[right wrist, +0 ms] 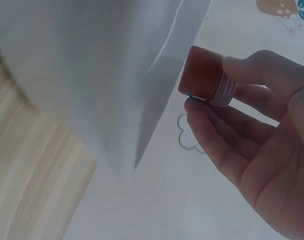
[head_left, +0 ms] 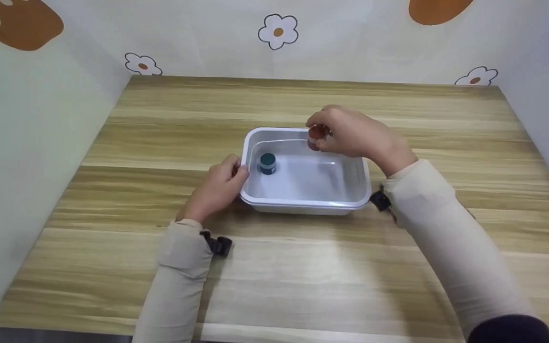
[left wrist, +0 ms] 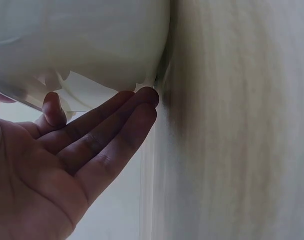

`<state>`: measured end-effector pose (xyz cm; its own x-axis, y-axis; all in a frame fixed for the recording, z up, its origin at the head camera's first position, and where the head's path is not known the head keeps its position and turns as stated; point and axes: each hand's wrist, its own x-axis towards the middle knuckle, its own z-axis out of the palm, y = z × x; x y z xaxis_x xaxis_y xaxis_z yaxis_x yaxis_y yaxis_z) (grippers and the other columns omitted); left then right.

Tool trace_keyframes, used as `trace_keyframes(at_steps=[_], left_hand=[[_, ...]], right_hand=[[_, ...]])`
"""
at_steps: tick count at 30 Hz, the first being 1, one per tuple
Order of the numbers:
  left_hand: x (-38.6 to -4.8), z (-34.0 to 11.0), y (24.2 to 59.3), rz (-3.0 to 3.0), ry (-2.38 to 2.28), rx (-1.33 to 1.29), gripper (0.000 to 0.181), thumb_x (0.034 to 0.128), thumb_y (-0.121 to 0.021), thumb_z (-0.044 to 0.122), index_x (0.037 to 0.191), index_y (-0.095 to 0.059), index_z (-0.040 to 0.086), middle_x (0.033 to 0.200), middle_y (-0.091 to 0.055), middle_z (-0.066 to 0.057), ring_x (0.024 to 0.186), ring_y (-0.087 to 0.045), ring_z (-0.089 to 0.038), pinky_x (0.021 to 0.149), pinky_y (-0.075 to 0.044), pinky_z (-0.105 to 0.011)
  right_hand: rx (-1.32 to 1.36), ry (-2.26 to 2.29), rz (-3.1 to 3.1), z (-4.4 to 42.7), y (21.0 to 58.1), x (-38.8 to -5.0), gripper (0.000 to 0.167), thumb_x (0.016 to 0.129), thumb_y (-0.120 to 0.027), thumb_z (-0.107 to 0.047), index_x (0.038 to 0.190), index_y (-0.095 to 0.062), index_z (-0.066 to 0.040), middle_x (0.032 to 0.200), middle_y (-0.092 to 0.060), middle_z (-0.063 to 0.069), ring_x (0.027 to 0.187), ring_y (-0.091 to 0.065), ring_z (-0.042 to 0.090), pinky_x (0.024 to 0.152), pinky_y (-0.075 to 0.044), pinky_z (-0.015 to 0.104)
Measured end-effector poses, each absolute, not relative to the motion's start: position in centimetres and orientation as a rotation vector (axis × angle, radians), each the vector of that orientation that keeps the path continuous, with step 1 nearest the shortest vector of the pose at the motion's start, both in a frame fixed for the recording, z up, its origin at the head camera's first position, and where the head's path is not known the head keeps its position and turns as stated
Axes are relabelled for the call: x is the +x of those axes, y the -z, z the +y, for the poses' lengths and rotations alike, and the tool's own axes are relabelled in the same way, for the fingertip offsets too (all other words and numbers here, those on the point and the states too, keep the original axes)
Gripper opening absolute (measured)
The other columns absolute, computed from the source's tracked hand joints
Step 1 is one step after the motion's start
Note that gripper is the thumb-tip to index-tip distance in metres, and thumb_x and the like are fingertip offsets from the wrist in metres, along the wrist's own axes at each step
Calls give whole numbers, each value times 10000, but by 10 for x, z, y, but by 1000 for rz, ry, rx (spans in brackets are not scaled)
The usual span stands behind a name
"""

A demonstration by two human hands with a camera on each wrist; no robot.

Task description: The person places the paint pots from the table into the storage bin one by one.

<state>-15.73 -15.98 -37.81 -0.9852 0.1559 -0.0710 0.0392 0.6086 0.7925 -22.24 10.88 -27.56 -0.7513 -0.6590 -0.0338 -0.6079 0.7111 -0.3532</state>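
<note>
A white rectangular tray (head_left: 303, 204) stands on the wooden table. Inside it, near its left wall, sits a small jar with a dark green lid (head_left: 268, 163). The left hand (head_left: 218, 186) grips the tray's left rim with the thumb on top; in the left wrist view the other fingers of that hand (left wrist: 86, 145) extend under and along the tray's side (left wrist: 106, 40). Over the tray's back right part, the right hand (head_left: 358, 133) pinches a red-brown jar (head_left: 316, 136). From the right wrist, that jar (right wrist: 202, 75) shows between thumb and fingertips of the hand (right wrist: 262, 130).
The wooden tabletop (head_left: 136, 267) surrounds the tray. Behind it rises a pale wall covering with flower prints (head_left: 278, 31), and pale walls flank the table on both sides. Each wrist carries a small black device, one at the left (head_left: 220, 246) and one at the right (head_left: 380, 200).
</note>
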Motion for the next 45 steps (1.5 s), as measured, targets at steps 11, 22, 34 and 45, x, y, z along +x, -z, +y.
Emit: trace_keyframes(at_steps=[11, 22, 34, 45], left_hand=[[-158, -161, 377, 2673, -1346, 181, 314, 1006, -440, 300, 1153, -532, 39, 1035, -599, -130, 909, -561, -231, 781, -466, -339], [-159, -163, 375, 2686, -1363, 222, 252, 1023, -436, 277, 1102, -532, 57, 965, -594, -108, 862, -552, -214, 746, -456, -340], [-158, -162, 380, 2702, -1356, 257, 281, 1010, -435, 284, 1126, -549, 54, 998, -602, -102, 895, -546, -213, 786, -449, -341], [-155, -161, 379, 2680, -1352, 244, 299, 1018, -435, 296, 1170, -538, 60, 1023, -598, -103, 916, -551, -212, 803, -457, -347]], right_hand=[[-1014, 449, 2667, 68, 262, -227, 107, 888, -665, -87, 979, -679, -33, 897, -635, 96, 831, -559, 223, 774, -466, 333], [-928, 278, 2690, 46, 269, -223, 89, 851, -658, -61, 928, -670, -17, 854, -631, 94, 762, -531, 229, 680, -431, 322], [-917, 319, 2675, 46, 268, -240, 144, 870, -719, -138, 955, -685, -27, 896, -634, 111, 831, -542, 247, 750, -446, 342], [-891, 203, 2580, 38, 280, -243, 167, 850, -759, -118, 1000, -714, -60, 925, -672, 96, 834, -577, 245, 751, -484, 348]])
